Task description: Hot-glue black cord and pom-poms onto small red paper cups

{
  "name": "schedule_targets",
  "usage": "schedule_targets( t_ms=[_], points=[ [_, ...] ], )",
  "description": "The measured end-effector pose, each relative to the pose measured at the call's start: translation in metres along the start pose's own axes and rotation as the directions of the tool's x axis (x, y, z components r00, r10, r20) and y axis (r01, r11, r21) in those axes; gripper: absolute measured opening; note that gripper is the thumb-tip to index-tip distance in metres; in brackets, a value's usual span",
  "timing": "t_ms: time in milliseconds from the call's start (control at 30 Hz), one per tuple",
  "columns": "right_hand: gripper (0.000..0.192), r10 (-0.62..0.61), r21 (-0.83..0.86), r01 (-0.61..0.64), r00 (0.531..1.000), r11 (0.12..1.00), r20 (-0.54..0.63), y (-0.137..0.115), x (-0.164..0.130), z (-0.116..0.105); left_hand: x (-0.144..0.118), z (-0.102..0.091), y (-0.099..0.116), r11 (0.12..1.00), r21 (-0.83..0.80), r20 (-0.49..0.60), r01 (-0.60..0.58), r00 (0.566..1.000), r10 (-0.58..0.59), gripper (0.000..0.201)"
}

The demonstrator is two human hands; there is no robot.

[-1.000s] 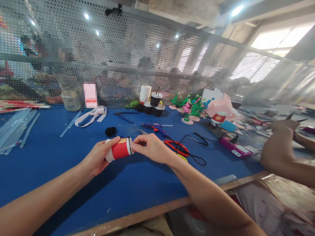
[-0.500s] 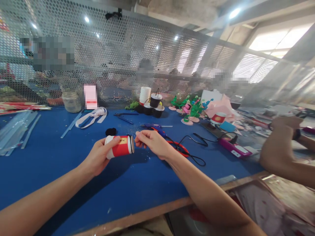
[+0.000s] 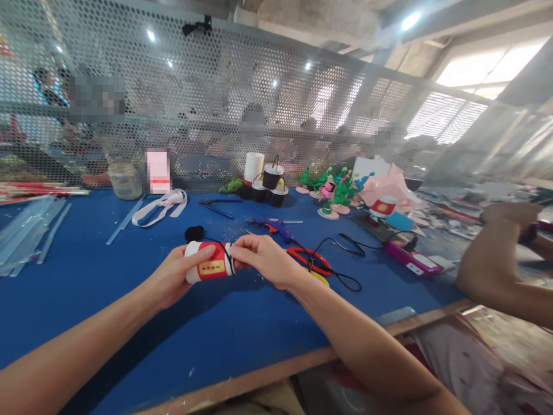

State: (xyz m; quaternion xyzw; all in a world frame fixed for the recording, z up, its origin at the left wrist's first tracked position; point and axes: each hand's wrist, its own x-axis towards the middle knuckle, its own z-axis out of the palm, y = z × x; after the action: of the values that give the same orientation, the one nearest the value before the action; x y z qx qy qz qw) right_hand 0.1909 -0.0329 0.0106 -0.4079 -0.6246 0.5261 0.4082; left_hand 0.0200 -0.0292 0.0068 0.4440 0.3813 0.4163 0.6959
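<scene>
My left hand [image 3: 175, 275] grips a small red and white paper cup [image 3: 210, 267] lying on its side above the blue table [image 3: 129, 323]; a gold label on the cup faces me. My right hand [image 3: 263, 259] pinches at the cup's rim on its right end, where a thin black wire loops around it. A black pompom [image 3: 194, 232] lies on the table just behind the cup.
A blue glue gun [image 3: 276, 226], red scissors [image 3: 309, 259] and a black cable [image 3: 345, 248] lie right of my hands. Black cups [image 3: 272, 184], green and pink foam flowers [image 3: 339, 193], a jar [image 3: 124, 177] and clear sticks [image 3: 26, 227] line the back. Another person's arm [image 3: 496, 265] is at right.
The cup has turned in my left hand so the gold label faces me. My right hand drew off the rim, then came back and pinches it again.
</scene>
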Motion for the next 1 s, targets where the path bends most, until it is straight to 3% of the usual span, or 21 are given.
schedule_targets(
  t_ms=[200, 333, 800, 1000],
  points=[
    [0.011, -0.146, -0.332, 0.133, 0.989, 0.934, -0.015, -0.0026, -0.0034, 0.0000, -0.0017, 0.0054, 0.0022, 0.999, -0.033, -0.147, -0.004, 0.989, -0.001, 0.015],
    [0.007, -0.171, -0.450, 0.128, 0.984, 0.884, -0.056, -0.0045, -0.0060, 0.0043, -0.0029, 0.0071, 0.0009, 1.000, -0.028, -0.146, 0.006, 0.989, -0.010, 0.014],
    [0.007, -0.073, -0.359, 0.054, 0.997, 0.932, -0.040, -0.0061, -0.0050, 0.0027, -0.0036, 0.0064, -0.0014, 1.000, -0.024, -0.149, -0.014, 0.989, 0.011, 0.015],
    [0.009, -0.023, -0.204, 0.020, 1.000, 0.979, -0.012, -0.0005, -0.0019, 0.0004, -0.0024, 0.0060, -0.0010, 0.999, -0.038, -0.145, 0.004, 0.989, -0.009, 0.015]
  ],
)
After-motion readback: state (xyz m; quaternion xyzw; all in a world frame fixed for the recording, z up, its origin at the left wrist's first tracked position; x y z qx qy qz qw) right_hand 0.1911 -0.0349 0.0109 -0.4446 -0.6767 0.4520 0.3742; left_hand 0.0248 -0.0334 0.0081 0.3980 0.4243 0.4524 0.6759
